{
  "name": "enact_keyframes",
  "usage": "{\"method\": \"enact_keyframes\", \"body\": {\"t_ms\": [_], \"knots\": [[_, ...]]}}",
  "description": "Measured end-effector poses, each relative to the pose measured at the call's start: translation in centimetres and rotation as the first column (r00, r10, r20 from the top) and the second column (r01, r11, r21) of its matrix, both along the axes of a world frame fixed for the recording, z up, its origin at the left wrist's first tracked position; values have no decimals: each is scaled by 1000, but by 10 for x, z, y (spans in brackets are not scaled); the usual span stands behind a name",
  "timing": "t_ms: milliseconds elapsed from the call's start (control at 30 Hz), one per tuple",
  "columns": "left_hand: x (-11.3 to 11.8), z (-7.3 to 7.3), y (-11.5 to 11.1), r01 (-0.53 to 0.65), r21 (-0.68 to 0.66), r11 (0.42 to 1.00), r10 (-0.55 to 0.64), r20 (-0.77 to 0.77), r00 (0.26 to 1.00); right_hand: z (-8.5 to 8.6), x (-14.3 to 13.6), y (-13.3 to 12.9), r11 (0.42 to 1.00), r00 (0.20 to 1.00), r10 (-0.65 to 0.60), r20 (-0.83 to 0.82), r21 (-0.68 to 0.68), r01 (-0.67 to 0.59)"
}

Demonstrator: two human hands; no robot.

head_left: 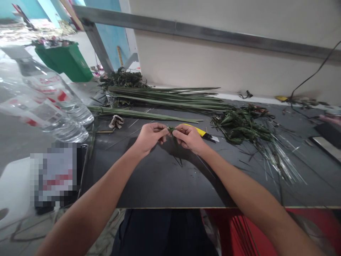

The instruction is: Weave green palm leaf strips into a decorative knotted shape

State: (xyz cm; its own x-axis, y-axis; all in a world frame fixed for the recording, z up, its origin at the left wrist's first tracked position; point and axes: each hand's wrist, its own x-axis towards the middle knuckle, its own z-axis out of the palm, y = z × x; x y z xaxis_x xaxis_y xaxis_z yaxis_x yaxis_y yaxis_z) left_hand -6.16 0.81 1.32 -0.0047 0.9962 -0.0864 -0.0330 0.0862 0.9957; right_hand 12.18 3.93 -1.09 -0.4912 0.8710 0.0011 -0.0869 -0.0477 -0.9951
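Between both my hands, above the dark table, is a small green leaf strip (174,144) folded at its top, with loose ends hanging down. My left hand (153,137) pinches it from the left with thumb and fingertips. From the other side my right hand (188,137) grips it the same way, the thumbs almost touching. Just behind my right hand lies a yellow box cutter (206,134) with its blade out, pointing right. Long green leaf strips (170,99) lie in a bundle beyond my hands. To the right is a heap of woven green leaf pieces (239,124) with thin pale stems.
Two clear water bottles (57,92) stand at the left table edge, near a blurred-out object (57,174). A dark tangled leaf pile (125,78) sits at the back left. A green bin (64,60) is on the floor beyond. A phone-like slab (326,149) lies far right.
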Motion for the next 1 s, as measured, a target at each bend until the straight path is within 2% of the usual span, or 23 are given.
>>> {"method": "enact_keyframes", "body": {"t_ms": [67,167,233,333,433,500,633,767,1000], "knots": [[2,-4,0,-64,142,988,93,-213,973,1,0,0,1000,1000,-21,-2,-10,21],[5,-7,-3,-53,311,949,195,-446,874,3,-2,0,998,998,-58,-2,-25,57],[8,-9,-5,-21,364,931,220,-516,828,3,-3,0,996,997,-81,-2,-26,81],[10,-12,-7,10,389,921,224,-550,805,3,-4,-1,994,994,-105,-5,-23,105],[11,-16,-6,2,411,912,232,-520,822,2,-5,-2,991,991,-130,10,0,130],[11,-20,-4,-22,415,910,228,-455,861,1,-7,-4,988,988,-152,28,26,151],[12,-24,1,-139,361,922,229,-219,949,-4,-11,-7,981,982,-181,56,79,177],[17,-19,3,-205,321,925,228,-35,973,-5,-12,-10,971,978,-186,90,172,168],[19,-14,1,-183,331,926,197,-11,980,-2,-13,-12,965,977,-195,85,194,176]]}}
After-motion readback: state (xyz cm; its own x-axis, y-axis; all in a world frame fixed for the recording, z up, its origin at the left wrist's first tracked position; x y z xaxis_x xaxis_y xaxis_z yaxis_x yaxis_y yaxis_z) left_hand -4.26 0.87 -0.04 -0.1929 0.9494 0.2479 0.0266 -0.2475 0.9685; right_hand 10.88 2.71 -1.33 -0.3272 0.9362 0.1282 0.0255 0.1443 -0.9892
